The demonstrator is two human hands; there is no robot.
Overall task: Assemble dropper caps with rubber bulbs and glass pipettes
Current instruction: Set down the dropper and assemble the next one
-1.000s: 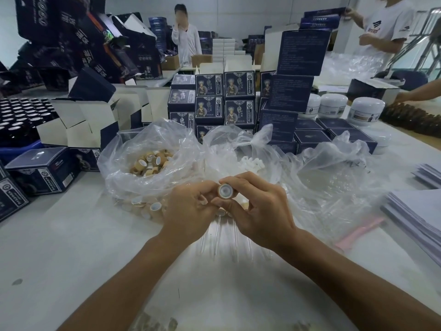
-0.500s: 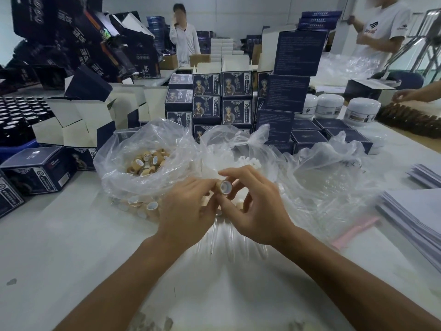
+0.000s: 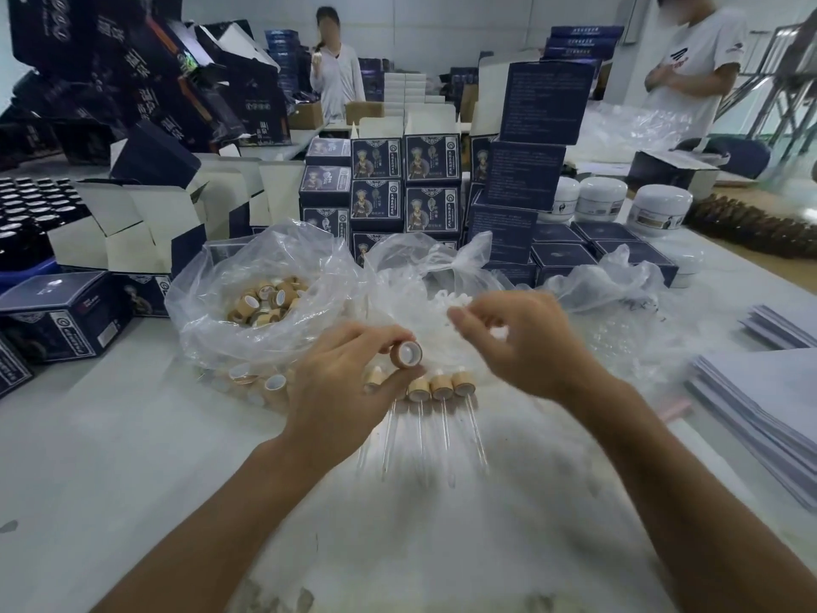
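a: what do the bags hold?
b: the clear bag on the left (image 3: 265, 298) is full of wooden caps (image 3: 265, 300); the middle bag (image 3: 424, 276) holds white rubber bulbs (image 3: 440, 298).
a: and the hands?
b: the left hand (image 3: 340, 387) pinches one wooden cap (image 3: 406, 353) between thumb and fingers, open end up, above the counter (image 3: 110, 457). the right hand (image 3: 521, 342) is beside it, fingers curled; whether they pinch anything, i cannot tell.
a: finished ones?
b: assembled droppers (image 3: 435, 387) lie in a row under the hands, glass pipettes (image 3: 420, 435) pointing toward the wearer.

A long white table (image 3: 88, 457) under even light, white walls (image 3: 442, 28) behind, metal railing (image 3: 778, 81) at right.
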